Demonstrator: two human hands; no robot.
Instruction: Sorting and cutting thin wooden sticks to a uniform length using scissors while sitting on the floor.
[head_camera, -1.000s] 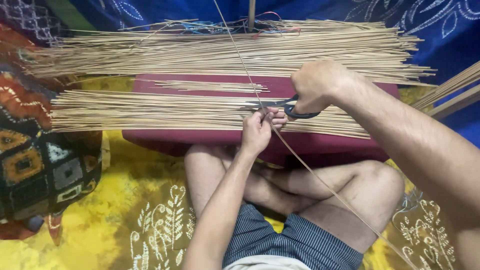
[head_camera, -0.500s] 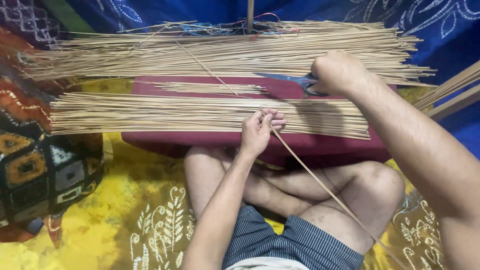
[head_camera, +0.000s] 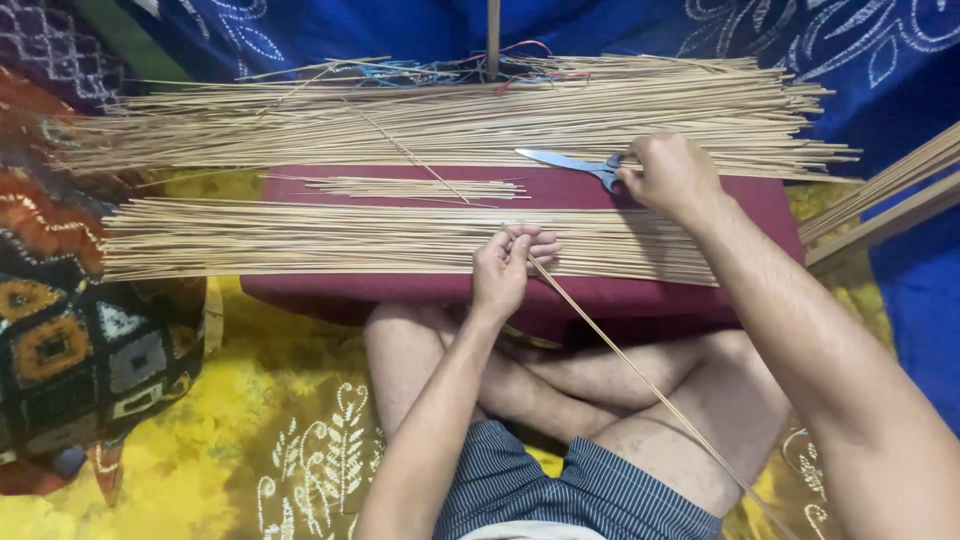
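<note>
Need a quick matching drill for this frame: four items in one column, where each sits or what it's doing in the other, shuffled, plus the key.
Items
1. scissors
2. left hand
3. small loose bunch of sticks
4. maroon cushion

Places or states
A. pinching one long thin stick
B. across the lap, under the stick rows
C. under the right hand, blades pointing left
D. lying between the two long rows

Pairs: 1-C, 2-A, 3-D, 4-B

Matt pale wooden sticks (head_camera: 400, 240), shiny metal scissors (head_camera: 570, 163), maroon cloth cushion (head_camera: 640, 295)
</note>
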